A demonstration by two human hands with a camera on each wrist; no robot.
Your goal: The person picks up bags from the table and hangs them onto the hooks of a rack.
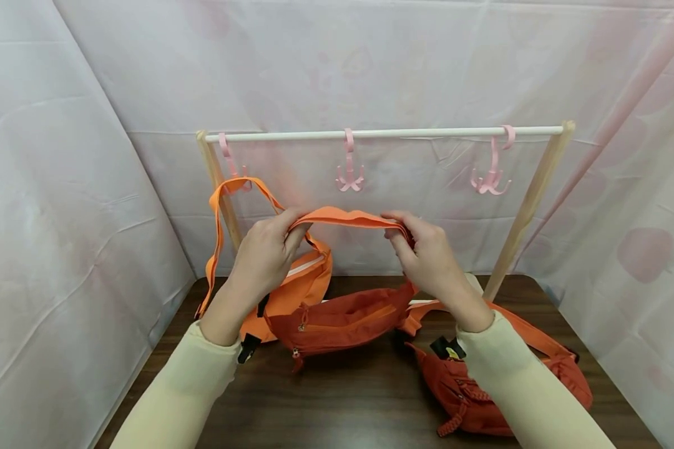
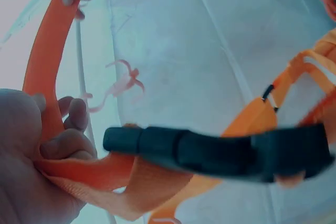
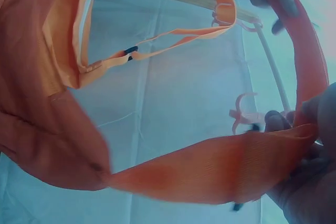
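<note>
Both hands hold up the orange strap (image 1: pixel 345 216) of a red-orange waist bag (image 1: pixel 342 321). My left hand (image 1: pixel 264 252) pinches the strap at its left part, and my right hand (image 1: pixel 429 255) grips it at the right. Between them the strap arches in a short span, while the zipped bag hangs below, over the table. In the left wrist view a dark buckle (image 2: pixel 210 153) dangles close to the left hand. The right wrist view shows the strap (image 3: pixel 199 171) widening toward the bag's body.
A white rail (image 1: pixel 415 133) on wooden posts carries pink hooks (image 1: pixel 350 178). By its strap, a lighter orange bag (image 1: pixel 309 284) hangs at the left hook. Another red waist bag (image 1: pixel 472 393) lies on the dark wooden table (image 1: pixel 314 411) under the right forearm. Pale curtains surround the table.
</note>
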